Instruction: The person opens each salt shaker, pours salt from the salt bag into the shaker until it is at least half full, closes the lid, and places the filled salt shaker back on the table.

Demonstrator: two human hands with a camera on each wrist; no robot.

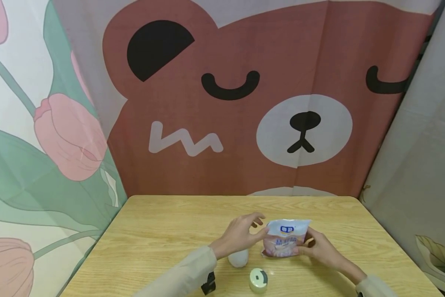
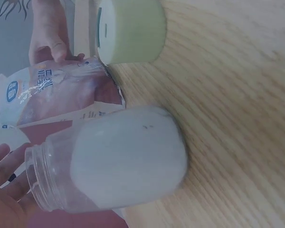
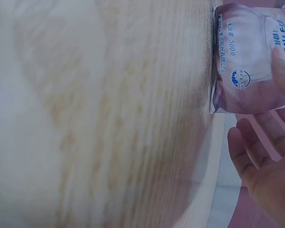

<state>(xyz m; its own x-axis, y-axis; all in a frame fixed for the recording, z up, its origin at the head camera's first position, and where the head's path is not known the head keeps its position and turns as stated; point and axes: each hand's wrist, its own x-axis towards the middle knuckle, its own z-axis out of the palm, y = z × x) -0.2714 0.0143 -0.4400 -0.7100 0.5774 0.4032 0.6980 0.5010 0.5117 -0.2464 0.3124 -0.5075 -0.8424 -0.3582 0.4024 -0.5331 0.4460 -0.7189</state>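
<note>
My right hand [image 1: 322,248] grips the right side of a salt bag [image 1: 286,239], its thumb on the printed front and its fingers behind. The bag is pale blue and pink and stands upright on the table. At the bag's upper left, my left hand [image 1: 241,233] has its thumb right at the edge and its other fingers loosely bent. Below that hand stands a clear jar [image 2: 128,159] with an uncovered threaded mouth, mostly full of white contents. In the head view the left hand hides the jar's upper part.
A pale green round piece [image 1: 258,281] with a white top sits on the wooden table [image 1: 163,231], nearer to me than the jar. Behind the table hangs a curtain [image 1: 241,119] printed with a bear. A flower-printed curtain [image 1: 14,165] hangs on the left.
</note>
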